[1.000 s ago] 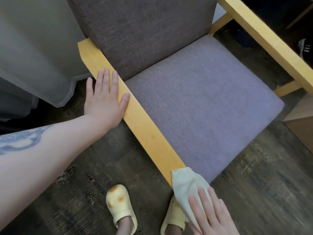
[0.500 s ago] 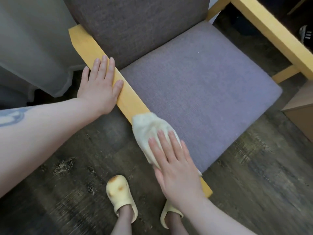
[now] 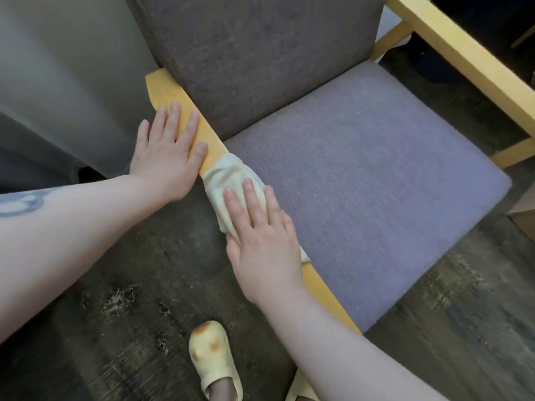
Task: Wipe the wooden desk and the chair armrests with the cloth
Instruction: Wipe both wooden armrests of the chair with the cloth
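A pale yellow cloth (image 3: 228, 176) lies on the chair's near wooden armrest (image 3: 166, 89), about halfway along it. My right hand (image 3: 262, 238) presses flat on the cloth, fingers pointing toward the backrest. My left hand (image 3: 169, 149) rests palm down on the same armrest just beyond the cloth, fingers spread, nearly touching it. The far armrest (image 3: 463, 57) runs along the upper right. The chair has a purple-grey seat (image 3: 376, 180) and a darker backrest (image 3: 260, 53). No desk is in view.
A grey curtain (image 3: 66, 82) hangs at the left, close to the armrest's back end. Dark wood flooring (image 3: 144, 285) surrounds the chair. My foot in a yellow slipper (image 3: 212, 351) stands below the armrest. A brown box corner (image 3: 524, 209) shows at the right edge.
My right hand has slid the cloth along the near armrest from its front end up toward the backrest, close to my left hand. The left hand has stayed on the armrest.
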`<state>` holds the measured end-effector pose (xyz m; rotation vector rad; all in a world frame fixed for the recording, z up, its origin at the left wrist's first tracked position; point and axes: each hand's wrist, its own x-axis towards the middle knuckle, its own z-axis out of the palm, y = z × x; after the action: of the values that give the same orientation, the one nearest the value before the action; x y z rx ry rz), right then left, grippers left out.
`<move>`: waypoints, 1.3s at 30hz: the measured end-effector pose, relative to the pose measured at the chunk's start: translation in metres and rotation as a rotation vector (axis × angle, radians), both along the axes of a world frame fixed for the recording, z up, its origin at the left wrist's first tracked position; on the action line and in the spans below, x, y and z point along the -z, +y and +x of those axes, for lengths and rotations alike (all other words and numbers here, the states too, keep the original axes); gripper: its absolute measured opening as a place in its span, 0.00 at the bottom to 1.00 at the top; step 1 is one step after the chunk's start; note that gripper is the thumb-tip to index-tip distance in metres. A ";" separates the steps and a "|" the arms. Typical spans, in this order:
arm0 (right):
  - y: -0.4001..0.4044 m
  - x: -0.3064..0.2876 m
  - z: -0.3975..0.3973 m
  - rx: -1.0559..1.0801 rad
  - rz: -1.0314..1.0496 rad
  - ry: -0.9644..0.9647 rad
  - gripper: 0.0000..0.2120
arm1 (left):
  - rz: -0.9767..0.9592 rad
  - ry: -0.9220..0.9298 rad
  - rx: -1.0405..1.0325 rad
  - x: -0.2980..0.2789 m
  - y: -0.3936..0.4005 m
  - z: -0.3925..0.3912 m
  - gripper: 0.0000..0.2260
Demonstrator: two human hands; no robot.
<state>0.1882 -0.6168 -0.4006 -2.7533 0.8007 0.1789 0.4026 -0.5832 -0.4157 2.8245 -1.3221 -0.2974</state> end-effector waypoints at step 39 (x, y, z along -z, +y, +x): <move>-0.506 -0.026 -0.211 0.472 -0.018 -0.190 0.23 | 0.004 0.233 0.149 0.081 -0.377 -0.256 0.32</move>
<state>-0.0223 -1.1228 -0.3746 -2.4590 1.3618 -0.1811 0.1466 -0.9603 -0.4970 2.5993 -1.4792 -0.6105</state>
